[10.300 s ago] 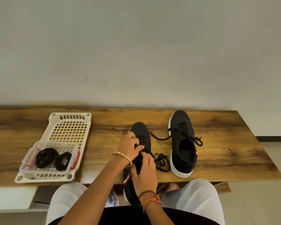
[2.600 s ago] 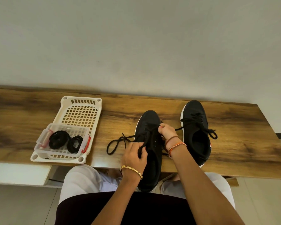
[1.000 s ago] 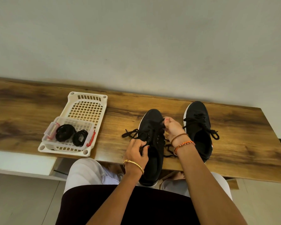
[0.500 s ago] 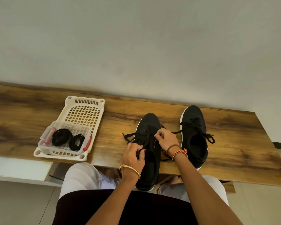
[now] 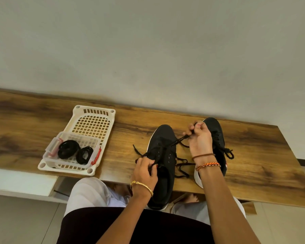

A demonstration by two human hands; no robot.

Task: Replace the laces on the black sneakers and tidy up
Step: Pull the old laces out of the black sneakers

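A long wooden bench [image 5: 42, 127] runs along a plain grey wall [image 5: 148, 50], and the person sits at its near edge in white trousers. At the bench's left stands a cream plastic basket tray [image 5: 93, 120] with a lattice floor; in its near end sits a clear plastic box [image 5: 50, 152] with red clips, holding two coiled black laces [image 5: 68, 151].

Two black sneakers with white soles lie toe-away on the bench. The near sneaker [image 5: 163, 166] overhangs the front edge, heel toward the person's lap. The far sneaker [image 5: 217, 136], just to its right, is laced, its knot ends trailing at the right side.

A black lace [image 5: 176, 142] runs through the near sneaker's front eyelets. The right hand [image 5: 200, 140] is raised above the gap between the shoes, fingers and thumb curled and pinching one end so that it runs taut up from the eyelets. The left hand [image 5: 145, 170] rests at the shoe's left side, fingers curled round the other end, whose tip sticks out to the left. Loose lace lies on the wood between the shoes.
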